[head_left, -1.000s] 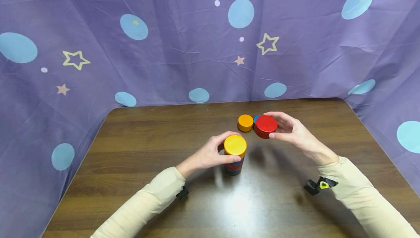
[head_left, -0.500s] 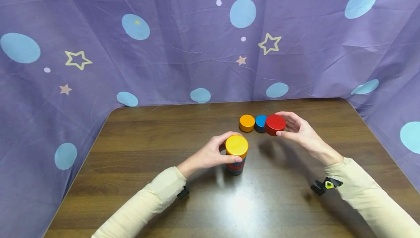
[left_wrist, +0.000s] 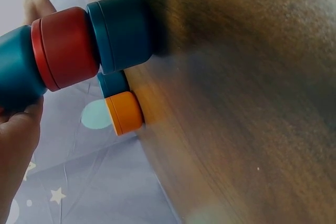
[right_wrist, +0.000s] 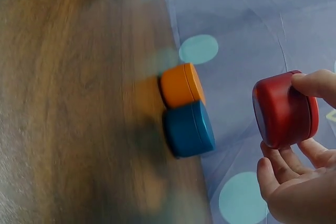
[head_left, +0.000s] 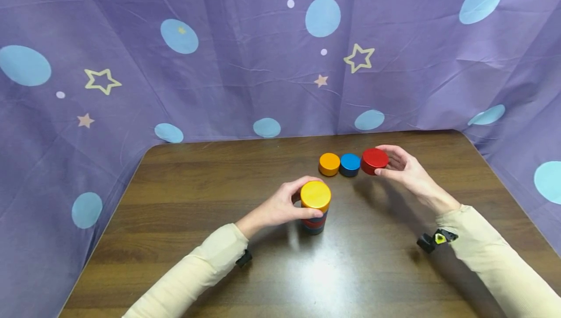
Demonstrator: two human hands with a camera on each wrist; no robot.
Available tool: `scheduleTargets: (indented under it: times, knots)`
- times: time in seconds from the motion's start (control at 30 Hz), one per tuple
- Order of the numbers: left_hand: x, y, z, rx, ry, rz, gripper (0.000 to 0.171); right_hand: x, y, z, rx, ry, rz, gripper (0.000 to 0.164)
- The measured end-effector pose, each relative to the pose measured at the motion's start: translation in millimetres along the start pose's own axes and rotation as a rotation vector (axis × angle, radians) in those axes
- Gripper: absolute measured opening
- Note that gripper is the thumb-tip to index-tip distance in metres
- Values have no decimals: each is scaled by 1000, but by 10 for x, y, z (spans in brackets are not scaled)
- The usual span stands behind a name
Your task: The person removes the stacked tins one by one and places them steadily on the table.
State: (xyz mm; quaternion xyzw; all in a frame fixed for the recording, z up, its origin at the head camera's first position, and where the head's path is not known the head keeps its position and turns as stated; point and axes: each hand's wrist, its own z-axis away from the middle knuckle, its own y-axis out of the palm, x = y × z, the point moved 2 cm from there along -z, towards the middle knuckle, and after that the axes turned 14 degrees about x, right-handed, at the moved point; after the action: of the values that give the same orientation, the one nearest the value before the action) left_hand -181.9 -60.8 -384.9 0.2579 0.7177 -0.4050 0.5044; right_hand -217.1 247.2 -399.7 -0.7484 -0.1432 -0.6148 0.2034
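Note:
My left hand (head_left: pixel 280 204) grips the upper part of an upright stack of round lidded tins, thumb in front and fingers partly hidden behind it. A yellow tin (head_left: pixel 315 196) tops the stack. Below it, the left wrist view shows blue, a red tin (left_wrist: pixel 69 48) and a blue tin (left_wrist: pixel 119 34) at the bottom, on the table. With thumb and fingers, my right hand (head_left: pixel 407 174) pinches another red tin (head_left: pixel 374 161) in the air. Left of that red tin, a small blue tin (head_left: pixel 349 165) and an orange tin (head_left: pixel 329 165) stand side by side.
The brown wooden table (head_left: pixel 210 186) ends at a purple curtain (head_left: pixel 236 84) with stars and blue dots. Dark wrist cameras are strapped over both pale sleeves (head_left: pixel 486 254).
My right hand has carried the red tin right and slightly away, uncovering the small blue tin behind it. My left hand stays on the stack.

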Motion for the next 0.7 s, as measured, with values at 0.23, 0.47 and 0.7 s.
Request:
scheduleTargets:
  times: [0.23, 0.47, 0.7]
  knots:
    - [-4, 4, 7, 4, 0, 5, 57, -90, -75, -36, -26, 21, 2, 51]
    - [-12, 1, 10, 8, -16, 6, 57, -254, -120, -61, -64, 64, -29, 48]
    - [-14, 7, 8, 8, -22, 2, 56, -350, -147, -66, -91, 116, -4, 50]
